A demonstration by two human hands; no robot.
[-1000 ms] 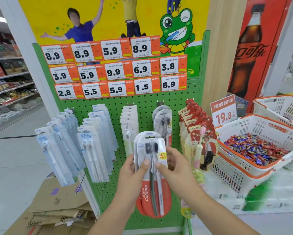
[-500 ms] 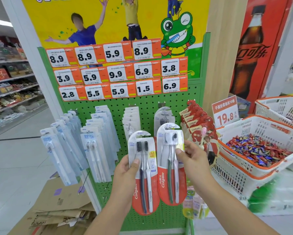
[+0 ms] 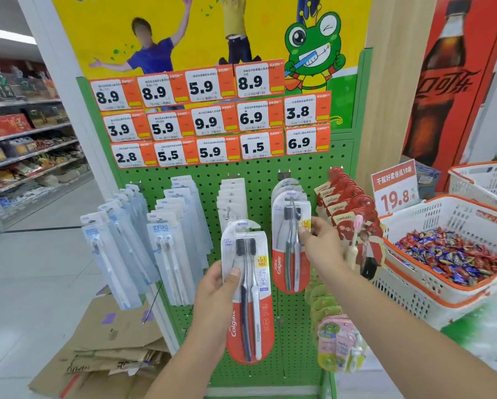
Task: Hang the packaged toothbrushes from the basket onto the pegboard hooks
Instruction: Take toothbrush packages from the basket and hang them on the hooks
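Two red-white Colgate packs | left hand (image 3: pixel 215 295) grip holds one pack (image 3: pixel 248 292) | right hand (image 3: pixel 320 243) pinches hooked pack (image 3: pixel 290 243)

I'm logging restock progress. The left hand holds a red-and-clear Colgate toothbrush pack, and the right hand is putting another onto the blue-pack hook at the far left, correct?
Not quite. In the head view the right hand pinches the second red-and-clear Colgate toothbrush pack at the hook of matching Colgate packs, right of centre. The left hand does hold the first Colgate pack.
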